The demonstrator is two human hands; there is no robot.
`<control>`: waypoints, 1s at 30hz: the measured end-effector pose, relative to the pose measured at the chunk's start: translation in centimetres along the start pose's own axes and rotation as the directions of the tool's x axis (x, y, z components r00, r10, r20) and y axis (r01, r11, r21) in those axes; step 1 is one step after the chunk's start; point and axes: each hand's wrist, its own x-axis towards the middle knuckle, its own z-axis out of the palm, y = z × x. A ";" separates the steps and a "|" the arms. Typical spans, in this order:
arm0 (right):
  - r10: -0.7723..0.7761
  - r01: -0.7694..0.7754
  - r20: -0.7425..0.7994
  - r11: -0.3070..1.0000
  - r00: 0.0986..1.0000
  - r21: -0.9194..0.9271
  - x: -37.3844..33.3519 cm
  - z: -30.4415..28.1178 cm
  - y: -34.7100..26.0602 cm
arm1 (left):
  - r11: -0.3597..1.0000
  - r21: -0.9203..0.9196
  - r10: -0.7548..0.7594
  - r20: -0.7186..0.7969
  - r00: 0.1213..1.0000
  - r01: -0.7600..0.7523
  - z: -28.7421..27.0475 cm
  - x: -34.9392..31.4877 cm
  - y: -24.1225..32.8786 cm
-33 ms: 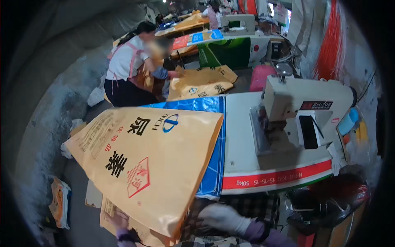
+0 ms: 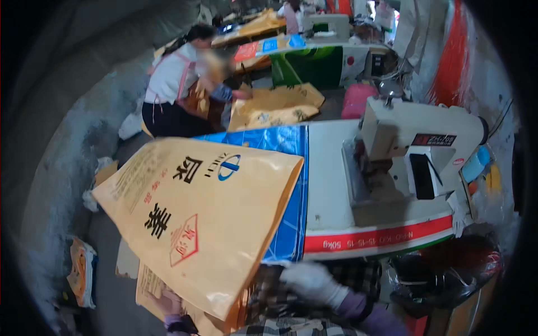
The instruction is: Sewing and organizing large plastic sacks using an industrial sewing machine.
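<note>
A tan fertilizer sack [image 2: 224, 224] with dark and red print lies slanting over a blue sheet [image 2: 288, 224] on the sewing table, its near corner hanging toward me. Below it, my left hand [image 2: 167, 303] is closed on the edge of another tan sack [image 2: 147, 283]; the upper sack partly covers this one. Just right of the upper sack's near edge is my right hand [image 2: 314, 284], in a whitish glove, above dark checked cloth [image 2: 358, 280]. A thin pale bit shows by its fingertips, but blur hides whether they grip it.
A white industrial sewing machine [image 2: 417, 137] stands on the table [image 2: 330, 168] at right. Black plastic bags [image 2: 443, 274] sit at lower right. Ahead, a co-worker [image 2: 174, 84] handles another tan sack [image 2: 274, 109]. Red strands [image 2: 451, 61] hang by the wall.
My right hand has risen slightly and shifted right. My left hand has moved a little right and down. The upper sack has shifted slightly; the co-worker still bends over a sack.
</note>
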 end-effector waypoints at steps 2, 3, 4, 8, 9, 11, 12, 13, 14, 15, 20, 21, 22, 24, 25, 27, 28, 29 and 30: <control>0.139 -0.156 -0.248 0.986 0.959 -0.052 2.3 -2.9 2.2 | 0.962 -0.262 -0.153 -0.267 0.951 0.081 0.4 -5.5 0.2; 0.184 -0.250 -0.329 0.953 0.926 -0.172 3.6 -4.2 3.1 | 0.962 -0.263 -0.145 -0.281 0.949 0.069 -1.0 -7.1 0.0; 0.253 -0.322 -0.352 0.935 0.901 -0.151 4.7 -5.1 4.2 | 0.968 -0.152 -0.228 -0.205 0.952 0.199 -3.3 -8.4 -1.0; 0.167 -0.271 -0.369 0.929 0.915 -0.253 11.9 -4.9 8.1 | 0.813 0.269 -0.332 -0.516 0.790 0.517 -10.7 -8.2 -3.0; 0.150 -0.264 -0.356 0.918 0.922 -0.296 13.5 -3.8 9.2 | 0.825 0.294 -0.278 -0.534 0.798 0.483 -13.1 -8.0 -2.2; 0.164 -0.267 -0.293 0.893 0.942 -0.361 14.6 -3.1 12.0 | 0.789 0.379 -0.185 -0.605 0.775 0.484 -11.4 -7.6 -2.1; 0.178 -0.280 -0.264 0.861 0.948 -0.424 15.1 -3.2 13.3 | 0.736 0.448 -0.118 -0.654 0.748 0.508 -6.8 -6.7 -1.4; 0.198 -0.272 -0.206 0.854 0.958 -0.444 16.1 -2.9 13.1 | 0.775 0.463 -0.025 -0.658 0.752 0.431 -4.8 -6.9 0.1; 0.217 -0.260 -0.144 0.845 0.966 -0.467 16.9 -2.8 13.0 | 0.804 0.478 0.066 -0.663 0.746 0.354 -3.8 -7.5 1.2; 0.164 -0.248 -0.228 0.875 0.960 -0.416 17.3 -1.5 16.2 | 0.753 0.563 0.111 -0.618 0.778 0.339 -5.2 -8.1 2.2; 0.212 -0.222 -0.162 0.974 0.964 -0.045 17.6 1.3 12.4 | 0.777 0.597 0.246 -0.581 0.776 0.201 -6.3 -12.7 5.9; 0.179 -0.165 -0.119 0.979 0.977 0.119 17.6 2.3 10.3 | 0.799 0.583 0.310 -0.607 0.731 0.145 -7.1 -14.5 7.8; 0.203 -0.197 -0.019 0.965 0.979 0.171 17.8 4.5 8.2 | 0.800 0.590 0.365 -0.625 0.690 0.112 -5.9 -16.5 9.5; 0.092 -0.093 0.046 0.996 0.995 0.006 18.2 10.3 5.4 | 0.833 0.551 0.361 -0.601 0.713 0.042 -4.8 -21.1 13.8; 0.124 -0.107 0.180 0.989 0.976 -0.099 18.8 12.5 3.0 | 0.804 0.593 0.370 -0.559 0.742 0.046 -4.0 -23.1 15.2; -0.100 0.100 0.152 0.995 0.983 0.007 19.7 15.3 -1.3 | 0.844 0.524 0.386 -0.743 0.548 0.116 -7.7 -29.4 18.9; -0.107 0.104 0.184 0.994 0.977 0.026 20.3 16.6 -1.3 | 0.858 0.502 0.392 -0.778 0.491 0.109 -9.3 -31.6 19.2; -0.099 0.102 0.194 0.995 0.976 -0.010 20.4 19.0 -2.1 | 0.849 0.486 0.334 -0.799 0.499 0.210 -11.1 -34.0 20.3; -0.100 0.107 0.178 0.994 0.979 -0.034 20.8 21.1 -3.2 | 0.102 0.760 0.602 -0.561 0.568 0.642 -14.4 -38.6 21.7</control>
